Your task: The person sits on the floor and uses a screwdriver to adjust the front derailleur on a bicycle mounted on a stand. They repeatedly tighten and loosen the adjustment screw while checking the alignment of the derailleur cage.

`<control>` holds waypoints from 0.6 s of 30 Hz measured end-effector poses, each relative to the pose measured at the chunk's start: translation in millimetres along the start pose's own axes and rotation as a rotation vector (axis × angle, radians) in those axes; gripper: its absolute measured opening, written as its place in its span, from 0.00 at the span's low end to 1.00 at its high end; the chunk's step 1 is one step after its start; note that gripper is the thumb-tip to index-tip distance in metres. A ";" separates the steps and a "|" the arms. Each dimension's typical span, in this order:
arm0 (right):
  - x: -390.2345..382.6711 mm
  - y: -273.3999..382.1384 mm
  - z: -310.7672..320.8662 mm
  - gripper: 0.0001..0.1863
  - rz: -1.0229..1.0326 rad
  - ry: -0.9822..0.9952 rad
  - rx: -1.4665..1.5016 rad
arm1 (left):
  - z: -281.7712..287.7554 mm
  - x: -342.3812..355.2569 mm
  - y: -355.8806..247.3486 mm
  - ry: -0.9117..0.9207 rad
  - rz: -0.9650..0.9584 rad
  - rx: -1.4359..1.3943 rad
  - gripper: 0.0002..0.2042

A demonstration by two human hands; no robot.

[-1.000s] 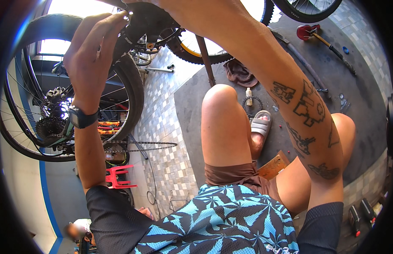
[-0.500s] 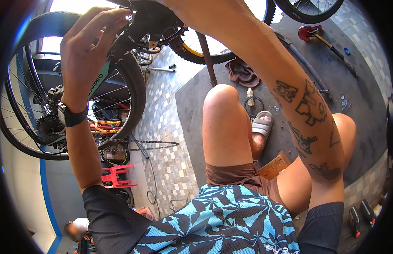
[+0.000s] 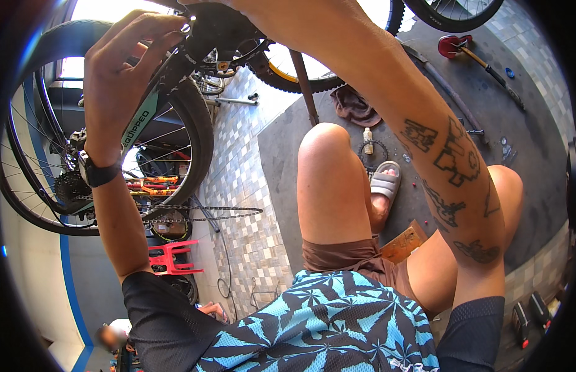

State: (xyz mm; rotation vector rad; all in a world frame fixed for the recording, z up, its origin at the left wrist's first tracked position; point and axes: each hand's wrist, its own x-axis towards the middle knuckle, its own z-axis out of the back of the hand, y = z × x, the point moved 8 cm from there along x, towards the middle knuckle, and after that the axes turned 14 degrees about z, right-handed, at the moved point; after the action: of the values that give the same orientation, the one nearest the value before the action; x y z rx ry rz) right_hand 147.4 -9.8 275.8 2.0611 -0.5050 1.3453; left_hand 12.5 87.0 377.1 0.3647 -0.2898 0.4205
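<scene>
My left hand (image 3: 119, 80) is raised at the upper left beside the bicycle frame (image 3: 139, 122), which is black and green. Its thumb and index finger are closed at a small shiny metal piece (image 3: 188, 27) on the dark crank area of the frame. My right forearm (image 3: 387, 87) reaches up and across to the same area. The right hand is cut off by the top edge, so its fingers are hidden. Behind my left wrist are the rear wheel (image 3: 198, 158) and the cassette (image 3: 71, 186). A loose chain (image 3: 226, 209) hangs out to the right.
On the dark mat lie a rag (image 3: 355, 106), a small bottle (image 3: 368, 141), a chainring (image 3: 382, 149), a red saddle on a post (image 3: 452, 46) and a long bar (image 3: 446, 87). A metal prop (image 3: 304, 87) stands ahead of my knee. A red stool (image 3: 171, 256) and another person (image 3: 117, 332) are at left.
My left palm and wrist have shifted slightly left and rolled, showing more of the green frame tube. The fingertips stay at the metal piece. My right forearm has barely moved.
</scene>
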 end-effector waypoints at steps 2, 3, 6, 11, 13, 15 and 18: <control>2.4 -2.9 0.9 0.17 -0.038 0.021 0.039 | -0.2 0.4 3.2 0.007 0.030 -0.010 0.12; 3.0 -5.4 -0.2 0.17 -0.071 0.045 0.074 | -0.4 0.8 4.7 0.009 0.044 -0.022 0.12; 4.8 -11.2 -3.5 0.17 -0.156 0.120 0.153 | 0.3 1.1 1.3 -0.022 -0.013 -0.034 0.09; 0.6 -0.3 -1.3 0.17 -0.061 0.043 0.038 | -1.7 -1.1 2.2 -0.037 -0.002 -0.106 0.07; -1.2 -1.6 -3.1 0.17 -0.083 0.062 0.086 | -2.6 -2.1 6.1 -0.021 0.045 -0.163 0.07; 1.1 -2.2 0.0 0.18 -0.078 0.063 0.109 | -1.5 -3.7 2.0 -0.036 -0.009 -0.115 0.08; 5.6 -2.8 0.4 0.18 -0.097 0.070 0.126 | -0.6 -3.5 1.1 -0.030 -0.024 -0.120 0.08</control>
State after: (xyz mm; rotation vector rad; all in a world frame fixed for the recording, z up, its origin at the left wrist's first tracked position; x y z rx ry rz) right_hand 151.7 -7.9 280.0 2.1023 -0.2929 1.4181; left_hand 9.1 87.0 375.7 0.2567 -0.3380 0.3727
